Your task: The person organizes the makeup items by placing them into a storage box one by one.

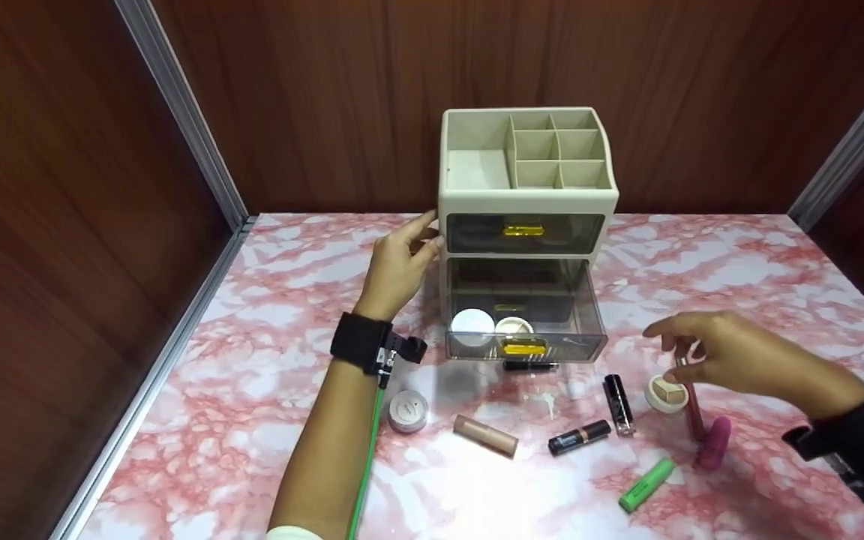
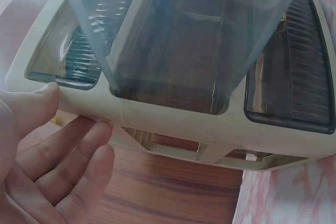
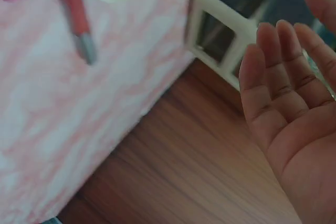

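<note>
Your left hand (image 1: 400, 259) has its thumb and fingers curved round the edge of the drawer box (image 1: 529, 196), thumb pad on the front frame and fingertips at the side, so it pinches that edge lightly. Your right hand (image 1: 732, 351) hovers over the table, fingers loosely bent and side by side, thumb held apart from them. Below its thumb, on the table, lies a round palette (image 1: 667, 400) with sections inside; a red tube (image 1: 693, 412) lies just beside it, and a pink tube (image 1: 715, 444) next to that.

The box stands upright before you near the wooden back wall (image 1: 312, 97), its upper drawer (image 1: 477, 234) closed. The clear drawer (image 1: 567, 343) beneath is pulled out toward you, with a white round container (image 1: 472, 322) and a second palette (image 1: 514, 327) side by side in it. A black stick (image 1: 541, 367) lies partly hidden below its front.

Nearer you on the marbled table (image 1: 252, 337), from left to right, are a small round jar (image 1: 408, 411), a beige tube (image 1: 486, 436), a black lipstick (image 1: 580, 437), a dark slim tube (image 1: 619, 405) and a green marker (image 1: 647, 485).
</note>
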{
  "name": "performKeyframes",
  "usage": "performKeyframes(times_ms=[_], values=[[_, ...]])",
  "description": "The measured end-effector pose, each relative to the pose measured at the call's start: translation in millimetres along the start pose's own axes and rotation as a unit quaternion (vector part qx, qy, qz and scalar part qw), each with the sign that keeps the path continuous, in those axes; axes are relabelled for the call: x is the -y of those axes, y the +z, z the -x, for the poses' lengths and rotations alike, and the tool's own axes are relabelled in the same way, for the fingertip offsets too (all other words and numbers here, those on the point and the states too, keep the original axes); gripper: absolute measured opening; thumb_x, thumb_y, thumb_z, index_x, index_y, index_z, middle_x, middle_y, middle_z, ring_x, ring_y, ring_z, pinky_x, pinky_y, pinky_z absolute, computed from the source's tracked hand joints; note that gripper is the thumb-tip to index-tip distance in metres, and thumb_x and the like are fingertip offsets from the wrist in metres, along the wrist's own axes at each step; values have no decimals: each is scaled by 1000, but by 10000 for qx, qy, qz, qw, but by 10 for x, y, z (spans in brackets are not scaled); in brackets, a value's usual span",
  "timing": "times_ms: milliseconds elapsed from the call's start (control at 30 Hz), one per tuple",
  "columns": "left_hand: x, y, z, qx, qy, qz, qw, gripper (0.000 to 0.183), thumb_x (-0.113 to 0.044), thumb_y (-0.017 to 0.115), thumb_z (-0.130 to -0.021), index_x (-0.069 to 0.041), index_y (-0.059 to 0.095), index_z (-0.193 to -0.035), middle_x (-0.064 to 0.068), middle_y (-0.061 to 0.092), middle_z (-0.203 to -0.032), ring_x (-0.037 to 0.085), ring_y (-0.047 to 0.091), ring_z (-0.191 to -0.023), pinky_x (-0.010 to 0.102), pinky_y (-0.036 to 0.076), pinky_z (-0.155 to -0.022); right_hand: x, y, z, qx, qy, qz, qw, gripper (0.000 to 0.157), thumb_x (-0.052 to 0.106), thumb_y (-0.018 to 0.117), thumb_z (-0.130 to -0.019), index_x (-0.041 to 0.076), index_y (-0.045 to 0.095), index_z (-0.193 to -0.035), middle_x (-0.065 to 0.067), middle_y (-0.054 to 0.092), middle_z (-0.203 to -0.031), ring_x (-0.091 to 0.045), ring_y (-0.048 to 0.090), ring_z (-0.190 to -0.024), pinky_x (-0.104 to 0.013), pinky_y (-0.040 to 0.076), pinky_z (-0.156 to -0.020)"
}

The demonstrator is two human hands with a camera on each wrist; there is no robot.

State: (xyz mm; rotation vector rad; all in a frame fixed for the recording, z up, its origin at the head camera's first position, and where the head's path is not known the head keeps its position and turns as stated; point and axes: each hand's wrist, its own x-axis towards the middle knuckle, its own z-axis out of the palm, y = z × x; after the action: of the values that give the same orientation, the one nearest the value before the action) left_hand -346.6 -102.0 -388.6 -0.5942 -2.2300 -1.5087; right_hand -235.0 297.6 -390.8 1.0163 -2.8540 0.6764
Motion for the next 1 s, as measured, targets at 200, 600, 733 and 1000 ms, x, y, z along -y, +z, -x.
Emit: performKeyframes(times_ms=[200, 600, 733, 1000], values=[[2, 12, -7, -4, 37, -12, 10000, 41, -15, 60, -86, -10, 51, -125, 3, 65, -95, 17, 63, -75, 20, 50, -63, -171, 192, 80, 219, 338, 10, 9992, 52, 18, 79, -65, 14, 59, -112, 9, 58, -84, -15, 57, -72, -33, 49, -61], [2, -13, -1, 87, -67, -7, 9999, 41, -16, 59, -87, -10, 50, -126, 3, 64, -97, 20, 64, -78, 20, 49, -65, -326, 373, 158, 586, 609, 86, 9964, 51, 17, 77, -66, 7, 58, -113, 1, 61, -87, -17, 56, -70, -26, 44, -59], [6, -18, 0, 106, -54, -26, 9999, 42, -16, 59, -87, -10, 50, -126, 4, 64, -98, 21, 64, -78, 20, 49, -65, -354, 425, 186, 733, 692, 281, 9945, 52, 15, 76, -64, 8, 59, -113, 1, 60, -90, -16, 55, -73, -27, 44, -61], [8, -17, 0, 94, -104, -14, 9999, 41, -16, 59, -87, -10, 50, -127, 4, 64, -97, 20, 63, -77, 21, 50, -65, -373, 479, 206, 571, 522, 771, 9940, 52, 15, 78, -60, 10, 62, -109, -3, 59, -104, -24, 55, -91, -45, 43, -79]])
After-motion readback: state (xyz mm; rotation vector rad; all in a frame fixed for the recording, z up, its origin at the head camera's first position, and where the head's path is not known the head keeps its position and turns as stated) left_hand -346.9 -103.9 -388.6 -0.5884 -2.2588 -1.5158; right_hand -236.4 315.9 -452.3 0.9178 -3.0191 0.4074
